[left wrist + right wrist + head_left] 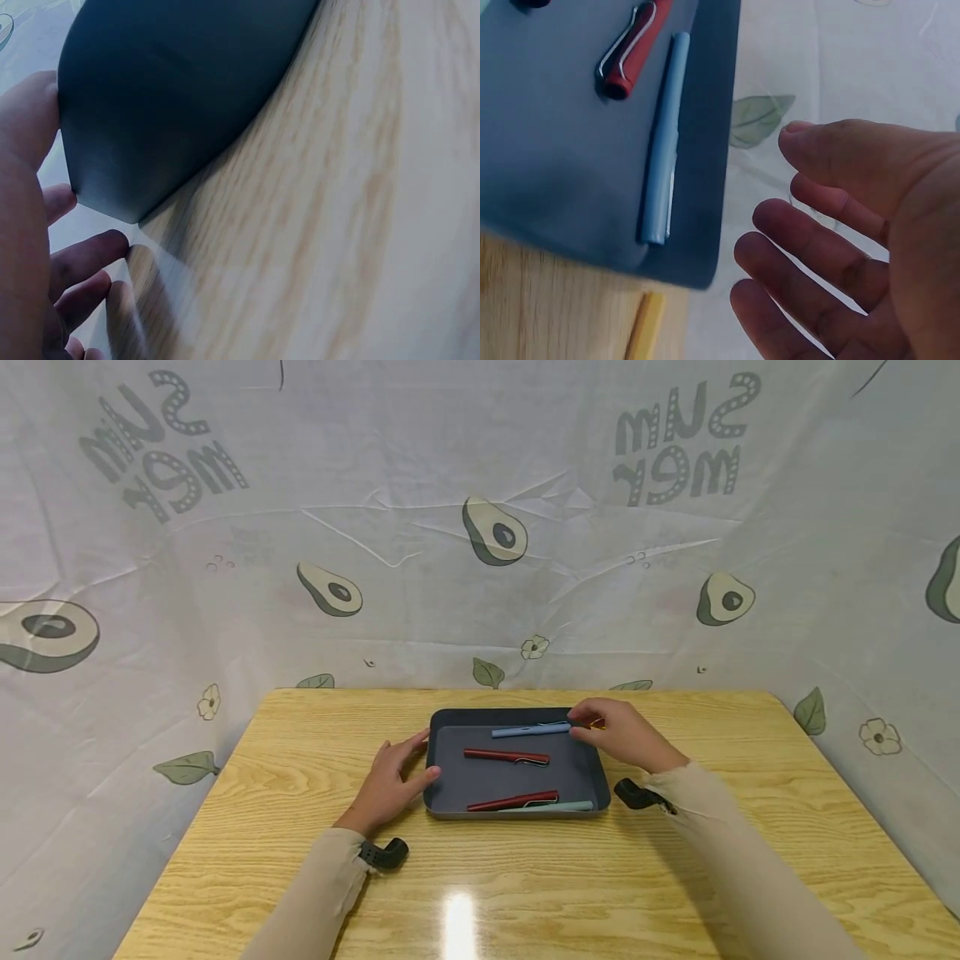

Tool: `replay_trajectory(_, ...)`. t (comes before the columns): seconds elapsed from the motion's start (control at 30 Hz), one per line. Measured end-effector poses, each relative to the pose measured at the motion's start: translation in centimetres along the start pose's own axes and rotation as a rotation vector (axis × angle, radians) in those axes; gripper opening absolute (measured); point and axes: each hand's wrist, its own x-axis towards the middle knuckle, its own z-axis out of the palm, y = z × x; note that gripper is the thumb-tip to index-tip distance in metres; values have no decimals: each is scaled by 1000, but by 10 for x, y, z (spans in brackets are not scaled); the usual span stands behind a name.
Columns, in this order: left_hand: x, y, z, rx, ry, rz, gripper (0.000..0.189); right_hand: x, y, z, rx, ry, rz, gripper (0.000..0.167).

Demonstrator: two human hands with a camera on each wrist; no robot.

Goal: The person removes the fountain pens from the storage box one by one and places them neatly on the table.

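My right hand (618, 731) holds nothing, its fingers apart. Just left of it, the blue pen (528, 730) lies in the gray tray (457, 781); below it sits something yellow (646, 326), perhaps a pen. Two red pens (513, 801) and a pale green pen (562, 807) lie nearer me. My left hand (390, 781) touches the tray, fingers loosely spread.

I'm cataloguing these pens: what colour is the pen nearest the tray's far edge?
Light blue; the pen shows best in the right wrist view.
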Motion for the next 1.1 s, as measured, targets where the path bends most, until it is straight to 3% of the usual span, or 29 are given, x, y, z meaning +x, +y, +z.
replay_trajectory(0.4,-2,1,-1,-11,0,-1,73,21,-7,18,-17,-114,-81,27)
replay_trajectory(1.1,0,3,0,-5,-7,-26,74,32,-23,39,-29,-245,-5,20)
